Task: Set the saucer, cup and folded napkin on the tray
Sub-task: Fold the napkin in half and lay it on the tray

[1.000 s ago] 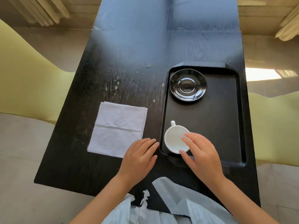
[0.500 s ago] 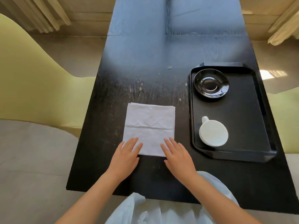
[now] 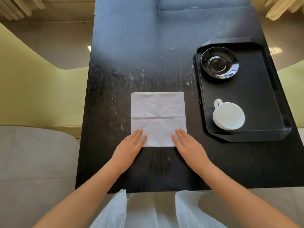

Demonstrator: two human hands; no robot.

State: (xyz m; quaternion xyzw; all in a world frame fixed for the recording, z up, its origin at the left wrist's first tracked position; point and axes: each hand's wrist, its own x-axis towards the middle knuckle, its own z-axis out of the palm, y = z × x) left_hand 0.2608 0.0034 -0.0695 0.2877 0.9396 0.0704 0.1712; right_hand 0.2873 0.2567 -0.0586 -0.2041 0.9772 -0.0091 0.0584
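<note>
A white napkin (image 3: 158, 118) lies flat on the black table, folded into a square. My left hand (image 3: 129, 146) rests flat on its near left corner, and my right hand (image 3: 186, 144) on its near right corner, fingers extended, gripping nothing. To the right stands the black tray (image 3: 263, 99). On its far end sits a glossy black saucer (image 3: 219, 62). A white cup (image 3: 228, 117) stands near the tray's front edge, its handle pointing to the far left.
The dark wooden table (image 3: 134, 66) runs away from me, with pale scuffs in the middle. Yellow-green chairs (image 3: 32, 89) stand on both sides. A grey floor shows at the left.
My right hand left the cup on the tray and moved left to the napkin. Both hands now press the napkin's near corners. The view has shifted left.
</note>
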